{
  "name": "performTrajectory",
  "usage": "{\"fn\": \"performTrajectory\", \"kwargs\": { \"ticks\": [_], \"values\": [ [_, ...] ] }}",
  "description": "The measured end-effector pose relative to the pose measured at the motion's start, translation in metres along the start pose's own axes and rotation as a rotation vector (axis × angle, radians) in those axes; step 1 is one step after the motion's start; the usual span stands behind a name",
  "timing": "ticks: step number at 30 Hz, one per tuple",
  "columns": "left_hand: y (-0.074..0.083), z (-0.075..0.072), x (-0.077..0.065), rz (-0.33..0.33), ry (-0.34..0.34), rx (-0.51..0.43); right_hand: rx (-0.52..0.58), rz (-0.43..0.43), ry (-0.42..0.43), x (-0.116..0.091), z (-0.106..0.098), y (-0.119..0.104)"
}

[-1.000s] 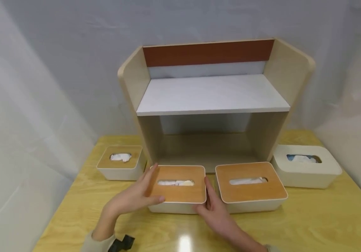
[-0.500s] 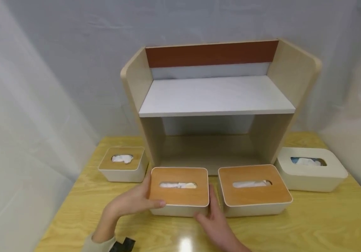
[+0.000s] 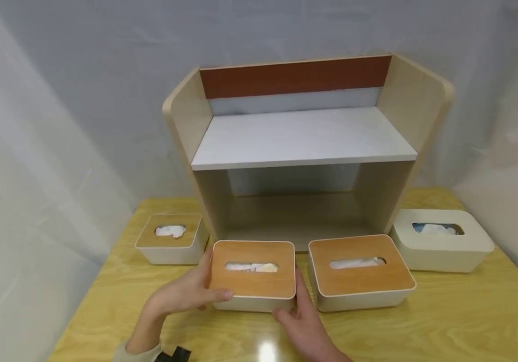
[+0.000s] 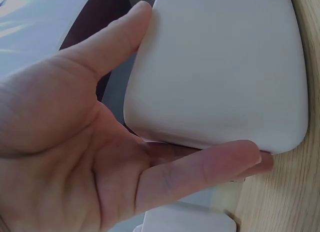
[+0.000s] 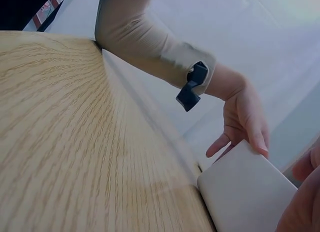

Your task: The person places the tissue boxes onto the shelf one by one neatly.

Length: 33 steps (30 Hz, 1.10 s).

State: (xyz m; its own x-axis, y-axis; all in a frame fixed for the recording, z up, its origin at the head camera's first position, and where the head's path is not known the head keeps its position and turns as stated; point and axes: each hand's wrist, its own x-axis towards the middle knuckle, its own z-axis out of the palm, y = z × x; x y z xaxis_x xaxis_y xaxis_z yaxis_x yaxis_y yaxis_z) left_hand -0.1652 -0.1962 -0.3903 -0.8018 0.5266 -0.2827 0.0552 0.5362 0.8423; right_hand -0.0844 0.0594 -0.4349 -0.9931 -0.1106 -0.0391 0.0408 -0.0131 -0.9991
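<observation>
Your left hand [image 3: 183,292] and right hand [image 3: 306,322] have slid lower beside the middle-left wood-lidded tissue box [image 3: 254,281], fingers straight and unclenched, seemingly preparing a 2-handed hold on the table [image 3: 236,344] before the shelf [image 3: 304,138].

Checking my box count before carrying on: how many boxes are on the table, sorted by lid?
Wood-lidded boxes: 3
White-lidded box: 1
Total: 4
</observation>
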Motion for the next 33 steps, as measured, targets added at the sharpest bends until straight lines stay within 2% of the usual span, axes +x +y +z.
{"fn": "performTrajectory", "kwargs": {
  "ticks": [2, 9, 14, 20, 24, 28, 33],
  "values": [
    [0.0, 0.001, 0.0, 0.018, 0.01, -0.007, -0.004, -0.023, -0.007, 0.001, -0.001, 0.001],
    [-0.001, 0.001, 0.001, 0.109, 0.081, 0.066, -0.077, -0.102, 0.004, 0.006, -0.003, 0.005],
    [-0.004, 0.002, 0.007, 0.148, 0.114, 0.054, -0.065, -0.137, 0.011, 0.012, -0.005, 0.008],
    [-0.006, 0.006, 0.014, 0.134, 0.132, 0.002, -0.07, -0.072, 0.012, 0.017, -0.01, 0.011],
    [-0.006, 0.007, 0.014, 0.148, 0.153, 0.006, -0.064, -0.027, 0.023, 0.017, -0.011, 0.008],
    [-0.006, 0.009, 0.014, 0.15, 0.149, -0.003, -0.044, -0.025, 0.027, 0.011, -0.009, 0.003],
    [-0.004, 0.016, 0.017, 0.151, 0.154, -0.056, 0.028, -0.033, 0.026, 0.004, -0.005, 0.001]
  ]
}}
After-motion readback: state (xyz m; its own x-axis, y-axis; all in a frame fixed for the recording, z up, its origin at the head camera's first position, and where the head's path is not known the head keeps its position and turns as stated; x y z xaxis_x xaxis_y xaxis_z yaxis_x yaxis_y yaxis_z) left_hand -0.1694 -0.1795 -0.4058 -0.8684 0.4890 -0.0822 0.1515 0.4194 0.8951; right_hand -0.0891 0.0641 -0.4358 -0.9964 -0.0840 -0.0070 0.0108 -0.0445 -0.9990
